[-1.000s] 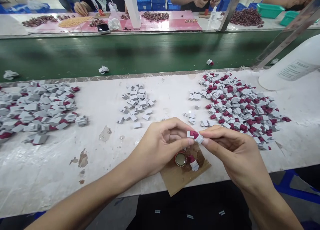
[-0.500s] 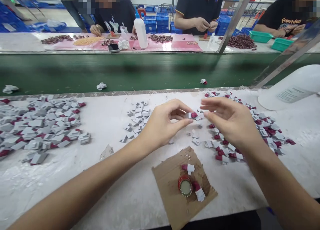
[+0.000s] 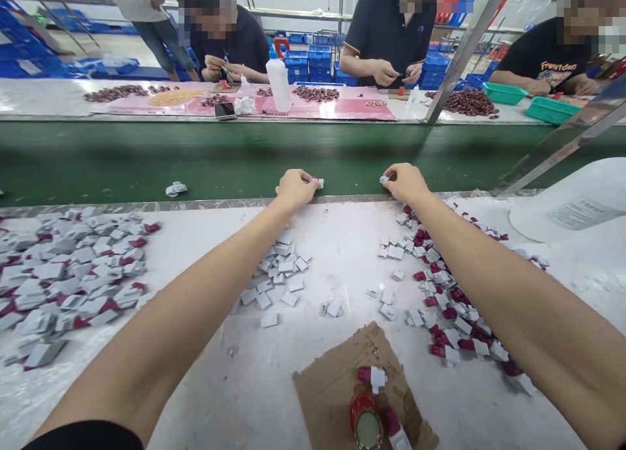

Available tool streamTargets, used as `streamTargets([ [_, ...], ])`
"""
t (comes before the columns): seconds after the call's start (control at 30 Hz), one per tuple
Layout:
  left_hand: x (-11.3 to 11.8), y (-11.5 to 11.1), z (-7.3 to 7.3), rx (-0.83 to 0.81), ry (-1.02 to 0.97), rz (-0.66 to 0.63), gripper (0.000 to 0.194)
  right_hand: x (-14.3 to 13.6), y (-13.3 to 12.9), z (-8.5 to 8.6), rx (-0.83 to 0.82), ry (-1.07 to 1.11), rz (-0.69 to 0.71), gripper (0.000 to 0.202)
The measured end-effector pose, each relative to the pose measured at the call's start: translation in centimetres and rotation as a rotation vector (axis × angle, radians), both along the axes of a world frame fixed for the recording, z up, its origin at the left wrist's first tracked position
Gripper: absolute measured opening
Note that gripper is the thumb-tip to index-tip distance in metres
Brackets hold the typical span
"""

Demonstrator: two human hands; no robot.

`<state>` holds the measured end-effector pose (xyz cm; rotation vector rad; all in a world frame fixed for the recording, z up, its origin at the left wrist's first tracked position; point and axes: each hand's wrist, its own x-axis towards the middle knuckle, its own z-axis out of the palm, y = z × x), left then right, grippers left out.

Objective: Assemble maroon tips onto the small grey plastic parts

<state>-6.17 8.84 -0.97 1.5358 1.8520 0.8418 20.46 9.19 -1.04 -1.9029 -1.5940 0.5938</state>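
Both my arms reach forward to the near edge of the green belt [image 3: 235,166]. My left hand [image 3: 295,189] is closed on a small grey-and-maroon plastic piece [image 3: 319,182], held at the belt's edge. To the right, fingertips of my right hand [image 3: 407,181] pinch a small light-grey plastic piece [image 3: 384,179] over the belt. Nearer me, a piece of cardboard [image 3: 325,394] carries a red bottle cap [image 3: 368,427] and two grey-and-maroon pieces, one of them this upper piece [image 3: 372,377]. Loose grey parts [image 3: 278,267] lie below my left hand.
Heaps of grey-and-maroon parts lie at left [image 3: 73,274] and under my right arm [image 3: 452,326]. A large white bottle [image 3: 572,199] stands at right, near a slanted metal post [image 3: 464,52]. Co-workers [image 3: 386,45] sit across the belt, beside a squeeze bottle [image 3: 278,85].
My hands moved forward from over the table to the belt and spread apart. The left still has a grey-and-maroon piece; the right, apart-fingered before, now pinches a grey piece. A belt piece shifted left.
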Motion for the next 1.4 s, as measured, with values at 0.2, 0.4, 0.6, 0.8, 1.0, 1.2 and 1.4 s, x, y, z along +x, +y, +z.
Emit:
streamTargets([
  [0.2, 0.1, -3.4, 2.4, 0.053, 0.042, 0.010, 0.023, -1.9, -5.1, 2.4, 0.061, 0.436, 0.126, 0.009],
  [0.4, 2.0, -13.7, 4.6, 0.041, -0.502, -0.560, 0.032, -2.9, -15.9, 3.4, 0.158, 0.861, 0.315, 0.026],
  [0.6, 2.5, -20.6, 4.4, -0.102, -0.778, -0.524, 0.014, -2.9, -23.5, 2.3, 0.259, 0.852, 0.357, 0.020],
  [0.8, 2.6, -24.7, 3.4, -0.197, -0.852, -0.503, 0.012, -2.8, -28.8, 1.5, 0.244, 0.823, 0.371, 0.012],
  [1.0, 3.6, -29.4, 2.4, -0.136, -0.846, -0.426, 0.006, -1.3, -33.5, 0.2, 0.029, 0.804, 0.228, 0.014],
  [1.2, 3.8, -31.5, 1.3, 0.005, -0.696, -0.571, 0.006, -0.5, -35.0, 0.1, 0.060, 0.627, 0.230, 0.012],
  [1.4, 1.7, -30.1, 2.2, 0.020, -0.450, -0.688, 0.006, -1.2, -35.6, 0.4, 0.153, 0.555, 0.226, 0.010],
])
